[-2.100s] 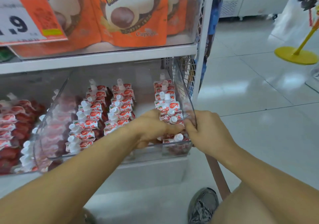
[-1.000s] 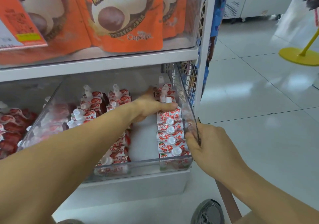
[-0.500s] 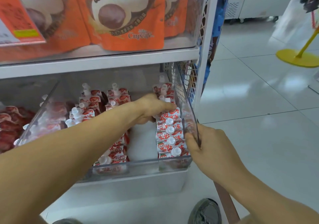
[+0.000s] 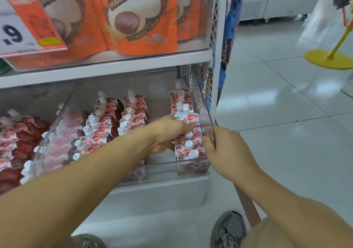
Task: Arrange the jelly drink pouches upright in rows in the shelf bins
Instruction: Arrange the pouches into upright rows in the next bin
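While the white shelf [image 4: 107, 69] carries everything, its upper level holds a clear bin of orange marshmallow bags [image 4: 139, 18] standing upright behind a price sign [image 4: 21, 24]. Below, a clear plastic bin [image 4: 162, 168] sits pulled forward on the lower level, with jelly drink pouches [image 4: 133, 113] in three rows running front to back: a left row, a middle row, and a right row [image 4: 188, 150] against the bin's right wall. An open lane of bin floor lies between the middle and right rows. The pouches stand upright, long axis vertical, white screw caps pointing up, printed red-and-white faces turned toward the bin front. A neighbouring bin to the left holds darker red pouches [image 4: 13, 142], lying more tilted and loosely packed.

Reaching over the gap, the left hand [image 4: 168, 131] has its fingers curled against the upper part of a pouch in the right row; whether it truly clasps it I cannot tell. Closed in a pinch, the right hand [image 4: 227, 148] grips the bin's right wall near the front corner. Two grey shoes [image 4: 228, 230] show on the tiled floor [image 4: 286, 113] below.
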Available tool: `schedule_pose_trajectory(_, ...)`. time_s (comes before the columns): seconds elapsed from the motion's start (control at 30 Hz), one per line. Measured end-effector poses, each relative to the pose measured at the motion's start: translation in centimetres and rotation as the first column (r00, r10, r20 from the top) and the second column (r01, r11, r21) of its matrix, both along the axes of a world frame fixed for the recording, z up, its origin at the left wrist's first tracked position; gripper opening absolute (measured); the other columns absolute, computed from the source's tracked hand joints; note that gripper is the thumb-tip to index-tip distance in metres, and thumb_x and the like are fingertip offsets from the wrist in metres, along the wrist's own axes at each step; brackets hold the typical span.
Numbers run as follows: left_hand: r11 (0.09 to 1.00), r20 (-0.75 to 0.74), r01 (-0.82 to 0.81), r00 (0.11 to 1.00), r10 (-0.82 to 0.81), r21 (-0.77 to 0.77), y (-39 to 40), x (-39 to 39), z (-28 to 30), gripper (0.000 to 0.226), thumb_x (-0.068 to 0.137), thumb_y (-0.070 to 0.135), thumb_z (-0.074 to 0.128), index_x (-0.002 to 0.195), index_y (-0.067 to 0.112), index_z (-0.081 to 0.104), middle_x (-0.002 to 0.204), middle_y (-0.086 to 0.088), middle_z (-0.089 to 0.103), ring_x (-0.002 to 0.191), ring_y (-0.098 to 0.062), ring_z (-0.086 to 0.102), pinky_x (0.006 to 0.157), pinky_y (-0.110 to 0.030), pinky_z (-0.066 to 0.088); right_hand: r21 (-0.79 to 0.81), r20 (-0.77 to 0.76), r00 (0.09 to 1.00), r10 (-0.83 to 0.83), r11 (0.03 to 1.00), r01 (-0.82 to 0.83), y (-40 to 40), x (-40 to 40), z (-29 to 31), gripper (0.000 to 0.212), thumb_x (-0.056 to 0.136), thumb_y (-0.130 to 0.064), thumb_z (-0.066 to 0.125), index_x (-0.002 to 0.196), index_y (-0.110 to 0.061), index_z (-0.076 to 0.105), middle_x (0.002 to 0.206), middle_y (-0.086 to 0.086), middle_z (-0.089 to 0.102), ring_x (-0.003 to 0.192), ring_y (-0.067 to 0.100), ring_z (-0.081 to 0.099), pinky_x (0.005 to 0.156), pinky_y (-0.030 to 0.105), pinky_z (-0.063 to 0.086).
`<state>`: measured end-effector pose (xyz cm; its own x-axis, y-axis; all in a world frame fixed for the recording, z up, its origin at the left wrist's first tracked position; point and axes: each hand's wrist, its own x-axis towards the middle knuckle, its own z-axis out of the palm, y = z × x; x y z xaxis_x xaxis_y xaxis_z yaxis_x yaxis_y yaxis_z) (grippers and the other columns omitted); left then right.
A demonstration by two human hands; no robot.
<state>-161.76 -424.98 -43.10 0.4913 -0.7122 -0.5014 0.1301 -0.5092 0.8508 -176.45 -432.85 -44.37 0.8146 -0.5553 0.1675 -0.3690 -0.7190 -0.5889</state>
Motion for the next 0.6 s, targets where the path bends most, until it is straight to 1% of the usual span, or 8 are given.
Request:
schedule_pose_trajectory(0.17, 0.999, -0.035, -0.023, 0.999, 0.025, 0.049, 1.3, -0.8, 0.0, 0.035, 0.087, 0.027, 0.068, 0.12, 0.017, 0.063, 0.123, 0.0, 0.064, 0.116, -0.027, 0.057, 0.1, -0.054, 0.044, 0.022, -0.022, 1.0, 0.005, 1.0, -0.004, 0.3, -0.3, 0.4, 0.041, 0.097, -0.017, 0.051, 0.067, -0.036, 0.032, 0.059, -0.015, 0.042, 0.056, 0.005, 0.043, 0.046, 0.015, 0.024)
schedule_pose_trajectory(0.23, 0.999, -0.035, 0.006, 0.999, -0.004, 0.049, 1.5, -1.2, -0.3, 0.025, 0.088, 0.027, 0.068, 0.112, 0.02, 0.066, 0.115, 0.0, 0.07, 0.111, -0.025, 0.063, 0.1, -0.053, 0.045, 0.02, -0.026, 1.0, 0.0, 1.0, 0.0, 0.4, -0.4, 0.3, 0.032, 0.097, -0.016, 0.051, 0.073, -0.033, 0.037, 0.062, -0.016, 0.042, 0.059, 0.006, 0.044, 0.048, 0.015, 0.025)
schedule_pose_trajectory(0.33, 0.998, -0.033, 0.033, 0.999, -0.031, 0.054, 1.0, -1.8, 0.1, 0.024, 0.091, 0.023, 0.065, 0.114, 0.015, 0.065, 0.11, -0.007, 0.072, 0.106, -0.031, 0.066, 0.097, -0.058, 0.047, -0.004, -0.043, 0.999, -0.024, 1.0, 0.024, 0.7, -0.2, 0.4, 0.017, 0.096, -0.014, 0.051, 0.084, -0.025, 0.045, 0.062, -0.014, 0.043, 0.063, 0.015, 0.046, 0.049, 0.019, 0.027)
schedule_pose_trajectory(0.4, 0.996, -0.008, 0.055, 0.998, -0.055, 0.073, 1.4, -1.9, 0.7, 0.028, 0.091, 0.027, 0.065, 0.116, 0.015, 0.064, 0.114, -0.007, 0.071, 0.109, -0.033, 0.064, 0.099, -0.056, 0.046, 0.015, -0.051, 0.998, -0.025, 1.0, 0.025, 0.7, -0.3, 0.6, 0.016, 0.094, -0.014, 0.053, 0.087, -0.028, 0.05, 0.06, -0.013, 0.048, 0.058, 0.009, 0.047, 0.048, 0.014, 0.029)
schedule_pose_trajectory(0.47, 0.989, 0.008, 0.097, 0.995, -0.098, 0.111, 2.9, -1.4, 1.5, 0.042, 0.085, 0.041, 0.069, 0.119, 0.018, 0.06, 0.124, 0.001, 0.064, 0.114, -0.031, 0.059, 0.102, -0.048, 0.044, 0.195, -0.026, 1.0, 0.004, 0.981, 0.002, 0.3, -0.6, 0.7, 0.018, 0.094, -0.019, 0.059, 0.088, -0.036, 0.059, 0.067, -0.013, 0.064, 0.062, 0.004, 0.059, 0.058, 0.013, 0.047)
schedule_pose_trajectory(0.5, 0.98, 0.028, 0.121, 0.992, -0.127, 0.156, 4.0, -1.2, 2.1, 0.054, 0.08, 0.049, 0.071, 0.121, 0.018, 0.054, 0.127, 0.004, 0.059, 0.115, -0.029, 0.057, 0.101, -0.044, 0.042, 0.339, 0.007, 1.0, 0.018, 0.941, -0.02, 0.2, -0.9, 1.0, 0.018, 0.094, -0.023, 0.062, 0.088, -0.04, 0.064, 0.078, -0.016, 0.071, 0.071, 0.003, 0.067, 0.07, 0.021, 0.056)
schedule_pose_trajectory(0.57, 0.968, 0.083, 0.124, 0.986, -0.145, 0.219, 5.7, -0.6, 2.6, 0.07, 0.07, 0.059, 0.074, 0.121, 0.023, 0.043, 0.123, 0.0, 0.055, 0.112, -0.026, 0.059, 0.101, -0.042, 0.044, 0.544, 0.049, 0.999, 0.025, 0.838, -0.047, 0.3, -1.3, 1.5, 0.016, 0.093, -0.033, 0.066, 0.089, -0.049, 0.065, 0.097, -0.018, 0.074, 0.087, 0.005, 0.072, 0.082, 0.036, 0.061)
schedule_pose_trajectory(0.6, 0.971, 0.077, 0.122, 0.987, -0.141, 0.207, 6.1, -0.4, 2.7, 0.066, 0.071, 0.056, 0.075, 0.116, 0.019, 0.044, 0.119, -0.004, 0.057, 0.108, -0.025, 0.062, 0.099, -0.041, 0.047, 0.564, 0.062, 0.998, 0.025, 0.824, -0.056, 0.5, -1.3, 1.6, 0.013, 0.092, -0.038, 0.066, 0.087, -0.05, 0.063, 0.098, -0.019, 0.073, 0.09, 0.006, 0.072, 0.082, 0.038, 0.061)
